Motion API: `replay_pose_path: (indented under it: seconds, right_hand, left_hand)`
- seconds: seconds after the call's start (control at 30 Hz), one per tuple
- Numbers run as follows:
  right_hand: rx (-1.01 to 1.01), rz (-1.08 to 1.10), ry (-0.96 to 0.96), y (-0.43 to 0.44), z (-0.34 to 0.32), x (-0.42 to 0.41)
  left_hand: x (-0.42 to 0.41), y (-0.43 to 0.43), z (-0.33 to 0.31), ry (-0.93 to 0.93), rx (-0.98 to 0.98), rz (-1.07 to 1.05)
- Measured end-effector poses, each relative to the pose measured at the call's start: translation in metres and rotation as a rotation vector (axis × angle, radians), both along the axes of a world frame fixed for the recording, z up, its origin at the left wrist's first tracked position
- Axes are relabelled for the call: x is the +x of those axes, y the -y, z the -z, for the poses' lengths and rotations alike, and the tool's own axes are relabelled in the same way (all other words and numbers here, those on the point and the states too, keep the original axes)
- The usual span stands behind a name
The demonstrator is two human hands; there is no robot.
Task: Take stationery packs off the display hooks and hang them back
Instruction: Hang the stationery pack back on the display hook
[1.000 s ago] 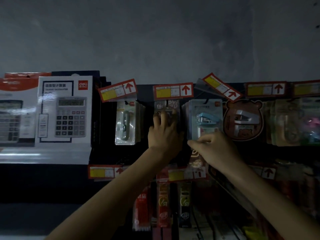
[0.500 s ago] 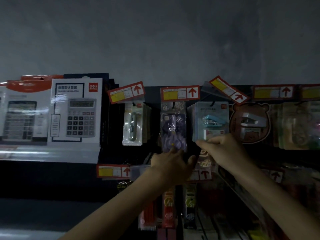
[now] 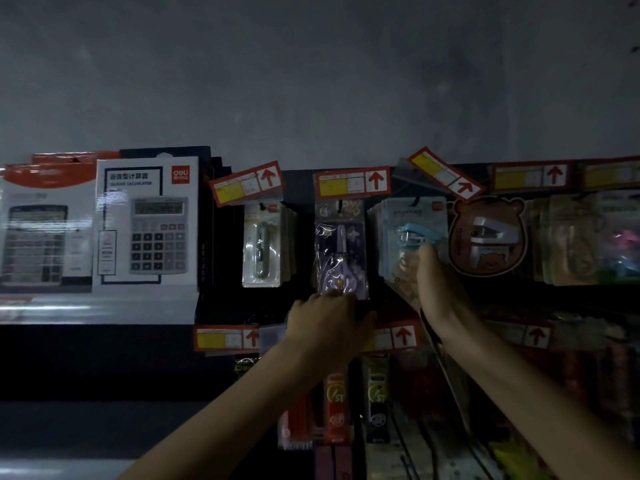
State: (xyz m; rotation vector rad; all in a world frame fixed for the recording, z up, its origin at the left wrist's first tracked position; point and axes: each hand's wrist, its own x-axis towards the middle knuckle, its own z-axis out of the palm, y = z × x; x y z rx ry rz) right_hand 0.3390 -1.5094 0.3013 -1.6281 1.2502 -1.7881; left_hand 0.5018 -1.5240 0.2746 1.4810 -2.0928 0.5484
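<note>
Reaching up with both arms, I face a plain grey wall [image 3: 311, 81] that fills the upper half of my view. Below it runs a dark display rack [image 3: 301, 188] hung with stationery. On its left stand two white cardboard calculator boxes [image 3: 145, 223], side by side, the nearer one printed with a grey keypad.

My left hand [image 3: 325, 320] sits low at the middle of the rack, knuckles up and fingers bent. Its tips meet the bottom edge of the purple blister pack [image 3: 341, 251], which hangs upright on its hook. I cannot tell whether the fingers pinch that edge or only touch it.

My right hand [image 3: 440, 289] is just beside it. The thumb lies up the front of the pale blue stapler pack [image 3: 405, 220] and the other fingers are hidden behind, so I pinch its lower right part. That pack hangs on its hook at the front of a stack of the same kind.

To the right hangs a brown bear-shaped card pack [image 3: 488, 237]. Left of the purple one hangs a clear pack with a green tool [image 3: 261, 247].

Red-and-yellow price tags with arrows [image 3: 351, 181] sit above the hooks, and one tag [image 3: 445, 174] is tilted.
</note>
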Motion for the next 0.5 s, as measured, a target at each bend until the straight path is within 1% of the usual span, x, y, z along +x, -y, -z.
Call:
replay_pose_path:
  seconds: [0.13,0.2,0.27,0.33,0.37,0.43,0.5]
  right_hand:
    - [0.027,-0.058,0.074,-0.006,-0.001,0.001]
    - [0.040,-0.115,0.121,-0.009,0.002,-0.003]
    - [0.072,-0.155,0.145,-0.010,0.002,-0.004]
    - [0.110,-0.198,0.177,-0.006,0.002,0.000]
    - [0.123,-0.219,0.211,-0.005,0.002,0.003]
    - [0.121,-0.261,0.276,-0.003,0.003,0.008]
    - [0.093,-0.295,0.292,-0.003,0.005,0.012]
  left_hand:
    - [0.010,-0.010,-0.001,-0.123,-0.069,0.080]
    - [0.013,-0.018,0.001,-0.289,-0.116,0.228]
    - [0.016,-0.028,0.004,-0.524,-0.105,0.423]
    - [0.016,-0.044,0.006,-0.730,-0.027,0.563]
    - [0.016,-0.052,0.006,-0.799,0.038,0.612]
    - [0.016,-0.064,0.007,-0.890,0.161,0.684]
    - [0.017,-0.069,0.011,-0.934,0.225,0.697]
